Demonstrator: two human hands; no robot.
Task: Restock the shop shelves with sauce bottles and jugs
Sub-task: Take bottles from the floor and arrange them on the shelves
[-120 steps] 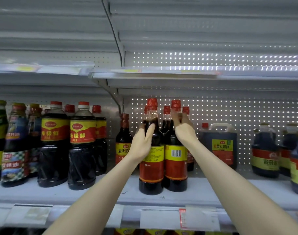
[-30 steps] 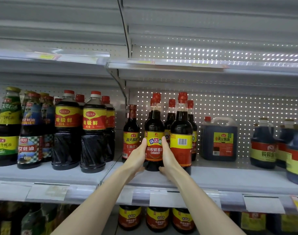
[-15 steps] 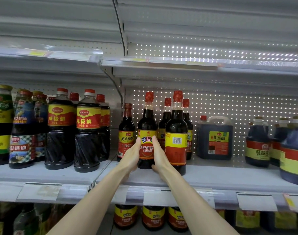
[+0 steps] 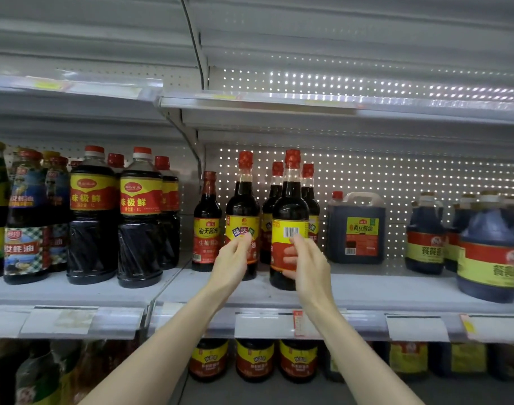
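Observation:
Two tall dark sauce bottles with red caps stand at the front of the middle shelf point(image 4: 367, 290). The left bottle point(image 4: 242, 206) shows its yellow front label; the right bottle point(image 4: 290, 209) shows a barcode. My left hand point(image 4: 231, 260) is in front of the left bottle, its blurred, loosely curled fingertips at the label without wrapping it. My right hand point(image 4: 310, 258) is at the right bottle's side, with its fingers curled round onto the red label. More bottles of the same kind point(image 4: 277, 188) stand behind.
A smaller sauce bottle point(image 4: 206, 223) stands just left of the pair and a square jug point(image 4: 355, 229) to the right. Large bottles point(image 4: 140, 217) fill the left bay and round jugs point(image 4: 487, 252) the far right. Jars point(image 4: 254, 361) sit on the shelf below.
Both hands have left the base of the left bottle. My right hand has moved across to the barcode bottle, and my left hand has risen to the left bottle's label.

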